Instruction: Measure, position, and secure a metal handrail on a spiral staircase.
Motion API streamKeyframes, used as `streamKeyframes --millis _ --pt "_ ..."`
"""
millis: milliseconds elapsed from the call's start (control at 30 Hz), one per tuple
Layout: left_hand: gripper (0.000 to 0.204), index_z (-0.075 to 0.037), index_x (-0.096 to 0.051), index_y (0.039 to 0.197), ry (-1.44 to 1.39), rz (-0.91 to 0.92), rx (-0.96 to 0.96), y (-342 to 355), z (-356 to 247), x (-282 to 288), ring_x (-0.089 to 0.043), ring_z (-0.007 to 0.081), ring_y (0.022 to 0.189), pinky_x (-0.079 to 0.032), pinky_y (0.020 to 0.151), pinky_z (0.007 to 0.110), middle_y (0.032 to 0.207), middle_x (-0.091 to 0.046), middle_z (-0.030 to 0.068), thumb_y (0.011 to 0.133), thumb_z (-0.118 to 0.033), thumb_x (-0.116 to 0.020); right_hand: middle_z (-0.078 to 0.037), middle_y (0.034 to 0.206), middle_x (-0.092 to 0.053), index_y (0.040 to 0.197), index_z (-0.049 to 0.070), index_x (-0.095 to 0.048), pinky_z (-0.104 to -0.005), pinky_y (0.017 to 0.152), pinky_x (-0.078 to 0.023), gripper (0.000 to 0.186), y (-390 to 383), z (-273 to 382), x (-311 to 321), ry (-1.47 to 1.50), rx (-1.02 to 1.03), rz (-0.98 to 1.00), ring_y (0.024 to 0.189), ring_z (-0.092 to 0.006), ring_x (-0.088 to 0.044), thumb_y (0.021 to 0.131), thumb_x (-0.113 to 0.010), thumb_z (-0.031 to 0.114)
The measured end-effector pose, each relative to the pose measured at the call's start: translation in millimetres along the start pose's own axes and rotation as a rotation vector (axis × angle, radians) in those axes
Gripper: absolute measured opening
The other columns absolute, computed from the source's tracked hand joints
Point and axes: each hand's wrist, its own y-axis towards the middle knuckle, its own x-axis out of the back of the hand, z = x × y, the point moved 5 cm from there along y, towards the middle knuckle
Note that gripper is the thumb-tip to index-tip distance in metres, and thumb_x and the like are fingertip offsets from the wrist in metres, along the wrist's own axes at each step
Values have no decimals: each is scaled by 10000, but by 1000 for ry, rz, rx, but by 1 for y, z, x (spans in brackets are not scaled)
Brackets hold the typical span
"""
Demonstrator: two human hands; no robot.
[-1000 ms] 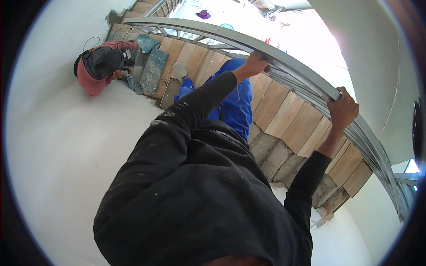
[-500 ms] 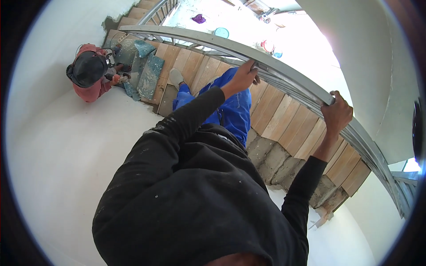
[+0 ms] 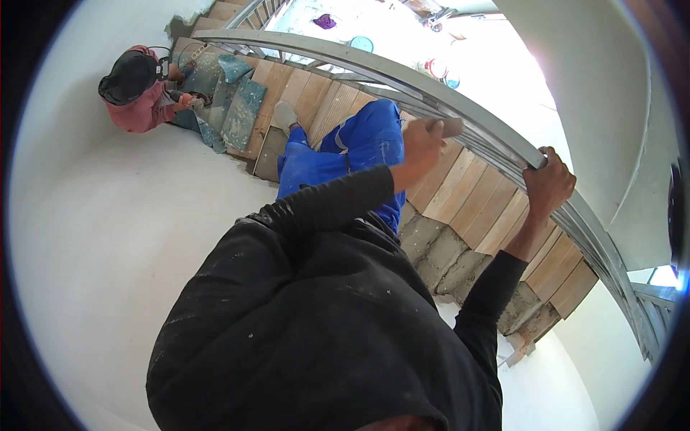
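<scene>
My right hand (image 3: 549,179) is wrapped over the grey metal handrail (image 3: 496,136), its fingers curled across the top edge. Just inside the rail, above my bent knee, is my left hand (image 3: 422,147). Its fingers point toward the rail and are smeared by motion, so neither their closure nor anything in them can be made out. Below me the stairs carry wood-look tread tiles (image 3: 471,194). My blue-trousered leg (image 3: 374,151) is bent, and my other foot, in a light shoe (image 3: 285,115), rests on a step.
A person in a red top and black cap (image 3: 133,82) works lower on the stairs at the left, beside dusty blue-green sheets (image 3: 243,115). Rough cement (image 3: 431,241) shows along the treads' near side. Beyond the rail are a turquoise bucket (image 3: 361,44) and a purple cloth (image 3: 325,21).
My left hand has come off the handrail and moved right and down. My right hand keeps its hold. The person at the left has shifted slightly up and left.
</scene>
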Motion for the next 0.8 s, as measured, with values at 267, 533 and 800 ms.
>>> streamKeyframes --millis 267,533,800 --pt "299 -6 -741 867 411 -80 -796 71 -27 68 -718 265 671 -548 617 366 730 -708 136 791 -259 -882 -17 930 -783 1036 209 -761 -390 864 -511 432 0 4 3 27 -2 -30 888 -226 -734 634 -917 214" --pt "371 -6 -699 802 308 -137 -690 82 0 69 -662 244 624 -502 574 365 730 -689 127 719 -277 -937 -14 931 -784 1036 219 -757 -386 871 -513 433 -1 7 4 12 25 -82 875 -224 -735 627 -897 186" --pt "425 -27 -599 669 162 -278 -663 80 17 59 -589 191 550 -455 540 350 604 -599 109 701 -271 -946 -12 939 -786 1023 209 -757 -379 896 -501 447 -1 10 7 27 5 -88 906 -215 -728 605 -913 194"
